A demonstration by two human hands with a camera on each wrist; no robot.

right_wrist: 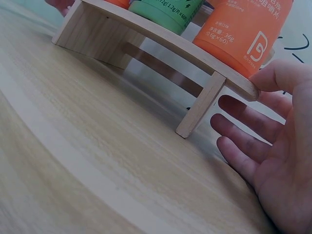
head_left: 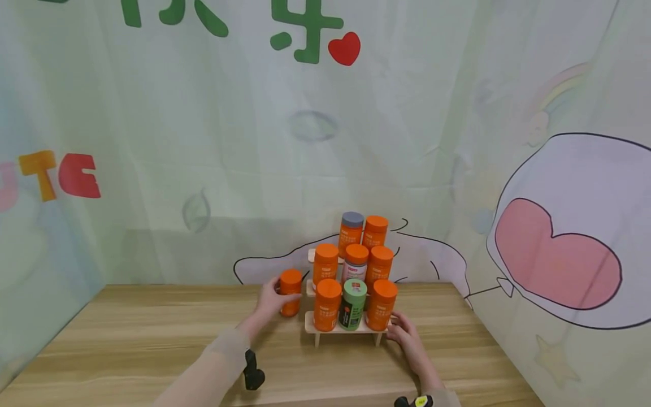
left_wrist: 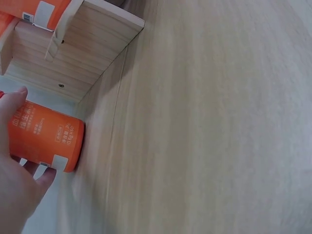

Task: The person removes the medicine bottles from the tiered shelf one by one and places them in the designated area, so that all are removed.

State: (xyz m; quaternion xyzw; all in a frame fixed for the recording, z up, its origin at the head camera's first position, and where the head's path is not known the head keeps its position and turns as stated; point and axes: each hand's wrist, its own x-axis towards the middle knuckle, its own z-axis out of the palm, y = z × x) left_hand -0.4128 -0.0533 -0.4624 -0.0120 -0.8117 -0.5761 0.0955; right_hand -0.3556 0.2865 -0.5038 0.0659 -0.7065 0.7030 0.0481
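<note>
My left hand (head_left: 267, 301) grips an orange bottle (head_left: 291, 293) just left of a wooden tiered rack (head_left: 351, 330). In the left wrist view, the thumb lies over the bottle (left_wrist: 46, 131) and the other fingers pass behind it; its base is at the tabletop. At the rack's right end is my right hand (head_left: 407, 336). The right wrist view shows its thumb on top of the lowest shelf's tip and the index finger beneath, pinching the shelf end (right_wrist: 241, 87). The remaining fingers (right_wrist: 243, 141) hang loosely below the shelf.
On the lowest tier stand a green bottle (head_left: 353, 305) and two orange ones. The middle tier carries a pale-labelled bottle (head_left: 355, 264) between orange ones. A grey-lidded bottle (head_left: 351, 233) shares the top with an orange one. A printed curtain (head_left: 229, 141) hangs behind the table (head_left: 168, 333).
</note>
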